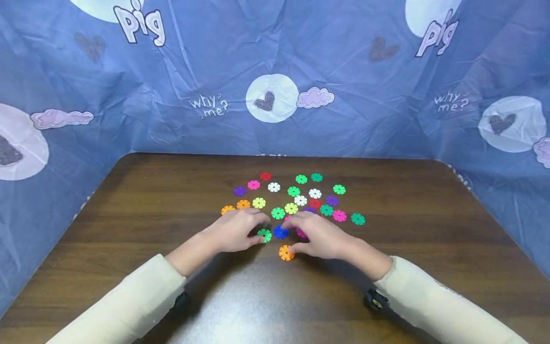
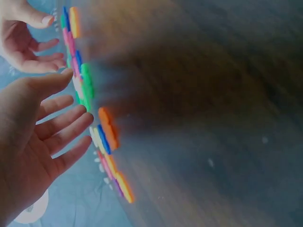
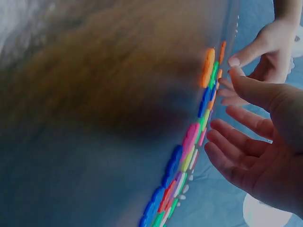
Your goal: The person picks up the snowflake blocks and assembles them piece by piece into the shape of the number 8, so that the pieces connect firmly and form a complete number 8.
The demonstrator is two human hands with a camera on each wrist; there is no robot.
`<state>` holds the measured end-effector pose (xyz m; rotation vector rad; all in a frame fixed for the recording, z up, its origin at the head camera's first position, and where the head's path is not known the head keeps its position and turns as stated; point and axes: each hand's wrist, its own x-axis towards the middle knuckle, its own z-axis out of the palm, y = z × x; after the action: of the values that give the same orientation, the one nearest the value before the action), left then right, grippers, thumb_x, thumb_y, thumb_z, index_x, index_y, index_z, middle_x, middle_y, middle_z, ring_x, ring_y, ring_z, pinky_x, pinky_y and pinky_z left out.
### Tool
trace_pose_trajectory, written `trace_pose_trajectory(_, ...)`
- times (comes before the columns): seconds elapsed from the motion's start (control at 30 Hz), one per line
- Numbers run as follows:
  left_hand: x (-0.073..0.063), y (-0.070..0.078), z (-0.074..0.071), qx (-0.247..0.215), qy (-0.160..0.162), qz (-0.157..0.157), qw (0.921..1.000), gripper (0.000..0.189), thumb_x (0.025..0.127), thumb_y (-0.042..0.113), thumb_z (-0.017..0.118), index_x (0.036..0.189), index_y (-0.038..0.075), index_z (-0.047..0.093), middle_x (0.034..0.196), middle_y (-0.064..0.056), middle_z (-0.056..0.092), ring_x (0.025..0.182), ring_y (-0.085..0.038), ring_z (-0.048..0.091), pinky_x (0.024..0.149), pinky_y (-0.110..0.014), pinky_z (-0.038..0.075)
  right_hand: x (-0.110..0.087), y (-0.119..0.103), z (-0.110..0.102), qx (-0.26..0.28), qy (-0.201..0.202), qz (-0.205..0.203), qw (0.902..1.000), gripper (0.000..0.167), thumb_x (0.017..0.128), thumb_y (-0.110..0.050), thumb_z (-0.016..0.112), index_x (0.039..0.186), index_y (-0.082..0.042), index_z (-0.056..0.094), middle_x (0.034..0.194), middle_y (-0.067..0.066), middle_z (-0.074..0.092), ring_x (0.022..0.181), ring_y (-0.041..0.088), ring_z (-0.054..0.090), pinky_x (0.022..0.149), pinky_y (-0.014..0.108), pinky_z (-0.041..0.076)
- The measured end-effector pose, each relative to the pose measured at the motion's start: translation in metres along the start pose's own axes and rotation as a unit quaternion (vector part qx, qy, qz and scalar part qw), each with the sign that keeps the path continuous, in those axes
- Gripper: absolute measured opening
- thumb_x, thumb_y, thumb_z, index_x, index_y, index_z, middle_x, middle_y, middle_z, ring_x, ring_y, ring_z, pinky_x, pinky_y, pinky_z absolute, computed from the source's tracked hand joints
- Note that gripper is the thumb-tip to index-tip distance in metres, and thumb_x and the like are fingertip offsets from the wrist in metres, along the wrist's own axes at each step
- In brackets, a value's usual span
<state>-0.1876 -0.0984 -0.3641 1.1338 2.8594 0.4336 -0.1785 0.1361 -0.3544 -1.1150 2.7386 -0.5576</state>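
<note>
Flat notched plastic discs in many colours lie on the table. My left hand (image 1: 237,230) is over the left side of the group, with its thumb by a green disc (image 1: 264,235). My right hand (image 1: 321,234) has its thumb at the edge of an orange disc (image 1: 286,252) and its fingers near a blue disc (image 1: 280,232). Both wrist views show the left hand (image 2: 47,127) and right hand (image 3: 260,137) with fingers apart and loosely bent, nothing between them. Some discs are partly hidden under the hands.
Behind the hands, more discs are spread, among them a red one (image 1: 265,176), a white one (image 1: 273,187) and a teal one (image 1: 358,219). The brown wooden table (image 1: 172,191) is enclosed by a blue printed cloth (image 1: 369,124).
</note>
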Motion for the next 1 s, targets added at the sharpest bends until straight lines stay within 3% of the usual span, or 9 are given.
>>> trace_pose_trajectory(0.13, 0.001, 0.002, 0.004, 0.030, -0.009, 0.009, 0.9995, 0.036, 0.085, 0.027, 0.073, 0.115, 0.007, 0.066, 0.107, -0.004, 0.067, 0.095, -0.017, 0.064, 0.086, -0.035, 0.056, 0.000, -0.005, 0.004, -0.005, -0.016, -0.010, 0.9998, 0.043, 0.080, -0.030, 0.078, 0.115, -0.009, 0.065, 0.114, 0.002, 0.067, 0.106, 0.019, 0.059, 0.089, 0.033, 0.054)
trace_pose_trajectory(0.33, 0.004, 0.002, 0.008, 0.052, 0.005, 0.025, 0.9983, 0.029, 0.083, 0.025, 0.076, 0.105, 0.008, 0.069, 0.091, -0.002, 0.062, 0.080, -0.013, 0.057, 0.075, -0.029, 0.054, -0.001, -0.009, 0.009, -0.008, -0.028, -0.008, 0.9996, 0.038, 0.079, -0.028, 0.079, 0.110, -0.009, 0.067, 0.107, 0.002, 0.065, 0.100, 0.016, 0.058, 0.089, 0.031, 0.054)
trace_pose_trajectory(1.0, 0.009, 0.006, 0.007, 0.053, -0.018, 0.013, 0.9984, 0.025, 0.083, 0.023, 0.076, 0.098, 0.007, 0.064, 0.094, -0.002, 0.065, 0.083, -0.013, 0.059, 0.078, -0.030, 0.055, 0.001, -0.008, 0.017, -0.007, -0.022, -0.023, 0.9995, 0.025, 0.078, -0.022, 0.080, 0.097, -0.010, 0.069, 0.095, 0.000, 0.063, 0.088, 0.010, 0.054, 0.081, 0.025, 0.053)
